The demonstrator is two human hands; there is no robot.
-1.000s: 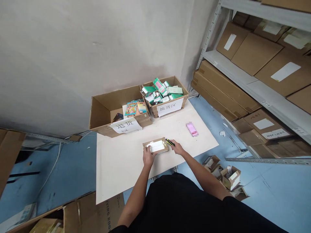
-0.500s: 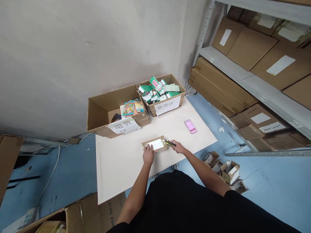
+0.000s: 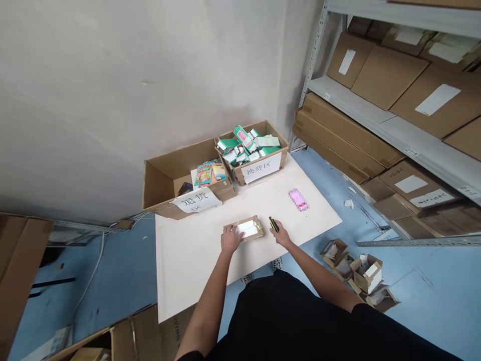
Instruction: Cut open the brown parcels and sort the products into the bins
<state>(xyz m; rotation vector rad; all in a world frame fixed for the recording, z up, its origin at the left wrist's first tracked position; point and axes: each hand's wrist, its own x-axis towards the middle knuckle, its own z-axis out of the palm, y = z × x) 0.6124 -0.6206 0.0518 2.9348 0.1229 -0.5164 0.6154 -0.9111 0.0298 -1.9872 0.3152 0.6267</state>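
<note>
A small flat brown parcel [image 3: 250, 228] with a white label lies on the white table [image 3: 195, 260]. My left hand [image 3: 230, 238] rests on its near left corner, fingers laid flat on it. My right hand [image 3: 280, 233] is just to the right of the parcel, closed round a yellow and black utility knife [image 3: 273, 223] that points away from me. The knife is clear of the parcel's right edge.
A pink object [image 3: 298, 199] lies farther right on the table. Two open labelled cartons stand at the back: one [image 3: 165, 180] with colourful booklets, one [image 3: 259, 168] full of green and white boxes. Shelves [image 3: 379, 120] of cartons stand right; opened small boxes [image 3: 356, 273] litter the blue floor.
My right hand has drawn the knife away from the parcel's right end, a little to the right. The left hand has stayed on the parcel. The view has shifted slightly.
</note>
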